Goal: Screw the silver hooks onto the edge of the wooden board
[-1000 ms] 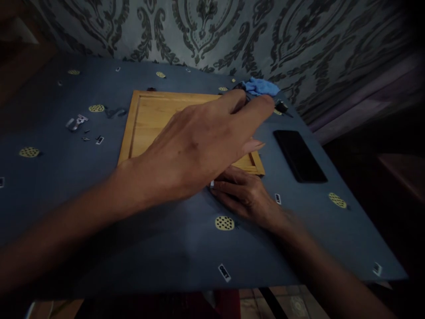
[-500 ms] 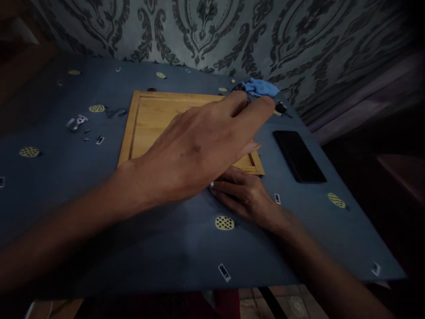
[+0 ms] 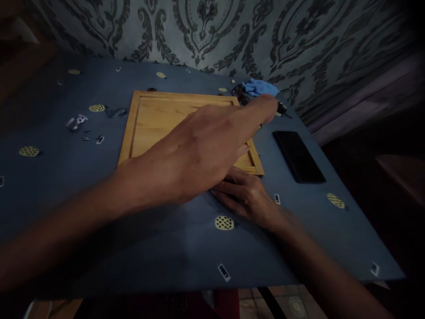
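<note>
A framed wooden board (image 3: 159, 119) lies flat on the patterned blue tablecloth. My left hand (image 3: 206, 153) is held over its right half, back of the hand up and fingers bent. Whatever those fingers close on is hidden beneath them; only a small dark bit shows by the fingertips. Low at the board's near edge, my right hand (image 3: 244, 192) rests on the cloth with fingers pressed together. Its fingertips lie partly under my left hand, so what they pinch cannot be made out.
A black phone (image 3: 299, 156) lies right of the board. Behind it are a blue cloth (image 3: 261, 87) and a dark tool with a thin tip (image 3: 283, 108). To the left sit a shiny metal piece (image 3: 78, 122) and several small screws (image 3: 86, 139). A patterned wall stands behind the table.
My left hand has turned at the wrist, its fingers drawing closer together over the board. My right hand and the board stay in place.
</note>
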A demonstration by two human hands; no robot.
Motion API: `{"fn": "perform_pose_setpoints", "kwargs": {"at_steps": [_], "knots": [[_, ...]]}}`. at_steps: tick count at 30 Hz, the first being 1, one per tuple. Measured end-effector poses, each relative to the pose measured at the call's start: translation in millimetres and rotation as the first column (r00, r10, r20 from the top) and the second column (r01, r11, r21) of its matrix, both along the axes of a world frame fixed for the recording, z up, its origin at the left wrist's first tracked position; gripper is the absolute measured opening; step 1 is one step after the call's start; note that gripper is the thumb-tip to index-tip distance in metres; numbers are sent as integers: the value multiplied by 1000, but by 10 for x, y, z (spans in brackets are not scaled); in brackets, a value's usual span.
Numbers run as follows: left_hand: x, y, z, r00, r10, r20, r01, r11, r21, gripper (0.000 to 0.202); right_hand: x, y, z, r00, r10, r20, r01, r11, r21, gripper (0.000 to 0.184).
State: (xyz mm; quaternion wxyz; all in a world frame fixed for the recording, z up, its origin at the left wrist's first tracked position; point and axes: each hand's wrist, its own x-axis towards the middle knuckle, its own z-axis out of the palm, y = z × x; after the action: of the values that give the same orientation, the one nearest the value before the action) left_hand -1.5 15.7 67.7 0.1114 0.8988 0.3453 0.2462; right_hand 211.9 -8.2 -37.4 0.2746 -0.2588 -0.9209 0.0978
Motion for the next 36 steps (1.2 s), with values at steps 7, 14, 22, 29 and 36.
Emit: {"fn": "perform_pose_setpoints", "kwargs": {"at_steps": [7,14,22,29,36], "knots": [[36,-14,-20,997,40,-60,-35,996,85,28,4,-1,11,1000,-8,14,8,1000,-1,16],[15,-45,36,996,68,-51,-63,994,89,37,15,-6,-6,1000,-9,23,10,1000,-22,16],[9,-39,91,991,129,-36,-125,986,107,45,5,-1,-20,1000,-12,15,12,1000,-1,16],[3,-35,43,999,37,-18,-36,997,64,42,0,3,-12,1000,-8,6,8,1000,-20,18],[-29,6,5,999,-25,-20,27,995,92,42,-5,3,-7,1000,-10,6,11,1000,-22,18]]}}
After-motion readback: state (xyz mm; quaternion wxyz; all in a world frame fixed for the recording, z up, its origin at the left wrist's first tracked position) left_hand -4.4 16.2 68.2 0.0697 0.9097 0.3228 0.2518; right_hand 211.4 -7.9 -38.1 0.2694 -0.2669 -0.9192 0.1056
